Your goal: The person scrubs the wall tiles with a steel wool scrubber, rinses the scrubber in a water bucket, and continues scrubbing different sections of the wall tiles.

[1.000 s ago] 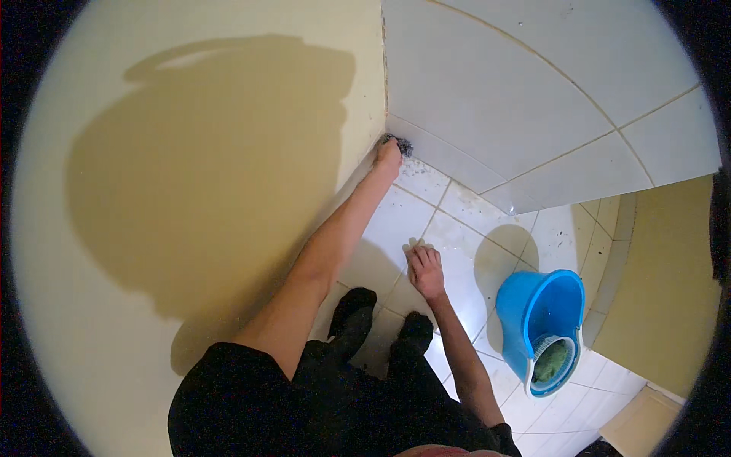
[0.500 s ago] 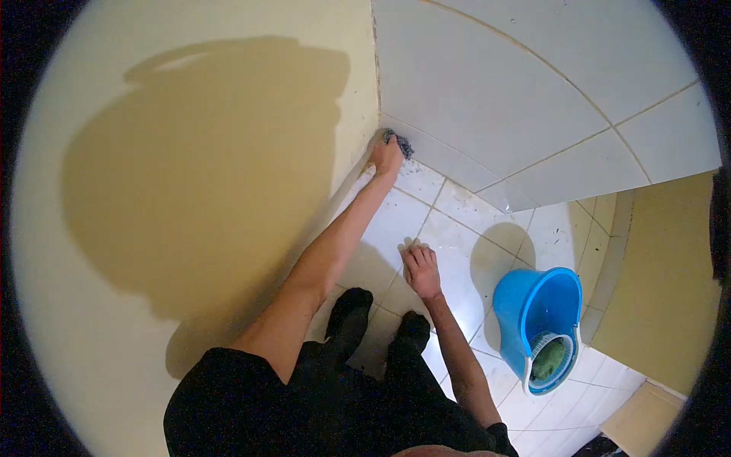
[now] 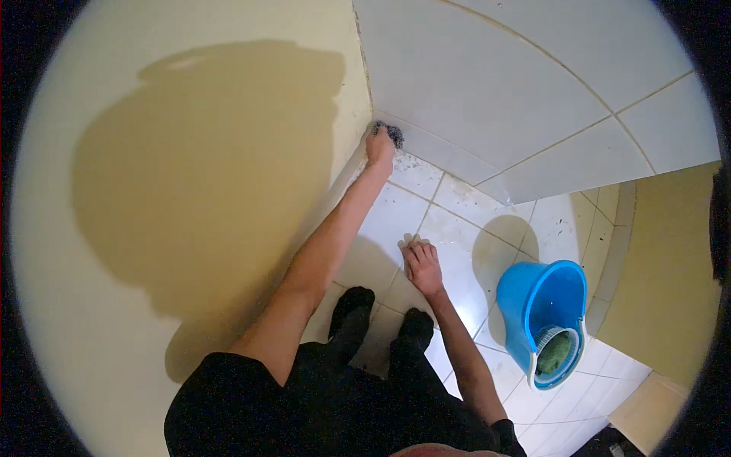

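At the corner where the yellow wall (image 3: pixel 99 251) meets the tiled wall (image 3: pixel 487 91), low by the floor (image 3: pixel 388 217), your left hand (image 3: pixel 380 151) grasps a dark grey scourer (image 3: pixel 395 138). Your left arm is stretched out along the yellow wall, and the scourer sticks out past your fingers, ahead and a little to the right. Its longer side seems to slant along the foot of the tiled wall, though your fingers hide part of it, so that is hard to judge. Dark flecks (image 3: pixel 415 170) lie on the floor just beside it.

Your right hand (image 3: pixel 423 269) is empty, palm down with fingers spread, apparently resting on the floor. From it the scourer lies ahead and slightly left, well apart; your left is plainly nearer. Right of that hand stands a blue bucket (image 3: pixel 518 301), with something green (image 3: pixel 553 356) in its white basket (image 3: pixel 541 340).
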